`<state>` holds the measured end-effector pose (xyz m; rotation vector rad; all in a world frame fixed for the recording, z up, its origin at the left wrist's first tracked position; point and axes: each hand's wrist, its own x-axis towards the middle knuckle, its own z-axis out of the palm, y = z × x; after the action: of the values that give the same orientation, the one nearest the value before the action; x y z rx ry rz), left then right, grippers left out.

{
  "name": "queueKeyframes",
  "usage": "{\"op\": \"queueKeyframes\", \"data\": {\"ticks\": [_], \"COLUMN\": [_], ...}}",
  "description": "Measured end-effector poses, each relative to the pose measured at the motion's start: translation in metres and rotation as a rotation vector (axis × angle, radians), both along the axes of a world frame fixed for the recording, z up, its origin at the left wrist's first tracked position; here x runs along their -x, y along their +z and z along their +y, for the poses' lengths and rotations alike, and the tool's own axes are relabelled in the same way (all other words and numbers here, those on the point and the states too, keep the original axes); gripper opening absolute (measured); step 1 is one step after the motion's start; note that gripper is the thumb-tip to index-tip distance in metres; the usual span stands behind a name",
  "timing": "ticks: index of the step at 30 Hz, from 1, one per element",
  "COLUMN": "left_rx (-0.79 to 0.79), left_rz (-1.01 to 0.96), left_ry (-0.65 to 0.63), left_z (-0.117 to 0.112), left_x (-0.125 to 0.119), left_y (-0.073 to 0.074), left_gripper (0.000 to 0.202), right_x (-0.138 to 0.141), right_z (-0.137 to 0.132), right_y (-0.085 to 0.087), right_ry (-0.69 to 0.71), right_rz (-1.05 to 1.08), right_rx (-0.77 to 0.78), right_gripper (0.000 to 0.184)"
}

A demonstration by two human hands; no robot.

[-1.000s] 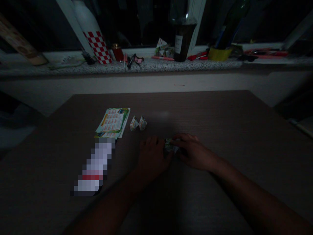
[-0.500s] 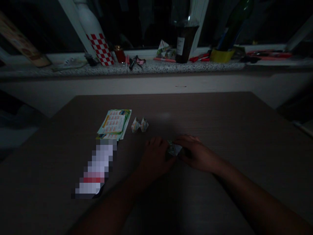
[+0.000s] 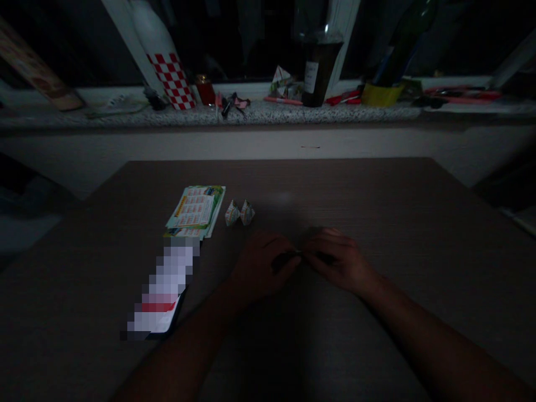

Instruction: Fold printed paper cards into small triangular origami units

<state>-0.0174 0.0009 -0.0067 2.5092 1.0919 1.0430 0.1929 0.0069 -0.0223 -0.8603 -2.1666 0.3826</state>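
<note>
Paper point(image 3: 298, 252), mostly hidden, sits between the left hand point(image 3: 263, 263) and right hand point(image 3: 340, 257) over the table point(image 3: 377, 190); both pinch it, seemingly to steady it from either side. The cards point(image 3: 196, 209) lie leftward, presumably leaving working room. On the sill point(image 3: 272, 115), a cup point(image 3: 324, 64) looks dark inside, contents unclear.

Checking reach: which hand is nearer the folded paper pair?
Left. The left hand is at the near right of the folded paper pair; the right hand is farther right.
</note>
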Motion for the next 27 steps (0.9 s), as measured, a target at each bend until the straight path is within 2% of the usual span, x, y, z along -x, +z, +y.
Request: {"op": "queueKeyframes", "data": {"ticks": [8,14,20,27], "left_rx": [-0.115,-0.181,-0.189,-0.196], "left_rz": [-0.050,-0.046,-0.032,-0.033], "left_ry": [-0.013,-0.063,-0.111,-0.151], "left_z": [-0.003,-0.005,-0.008,-0.007], "left_x": [-0.004,-0.005,-0.004,-0.005], "left_y": [0.003,0.009,0.014,0.010], "left_gripper": [0.001,0.004,0.008,0.006], "right_x": [0.004,0.004,0.005,0.006], "right_z": [-0.006,-0.012,-0.015,-0.017], "right_y": [0.006,0.013,0.017,0.018], "right_ry": [0.040,0.080,0.097,0.095], "right_rz": [0.072,0.097,0.057,0.044], "right_rx": [-0.123,-0.227,-0.265,-0.264], "right_gripper": [0.013,0.022,0.020,0.018]}}
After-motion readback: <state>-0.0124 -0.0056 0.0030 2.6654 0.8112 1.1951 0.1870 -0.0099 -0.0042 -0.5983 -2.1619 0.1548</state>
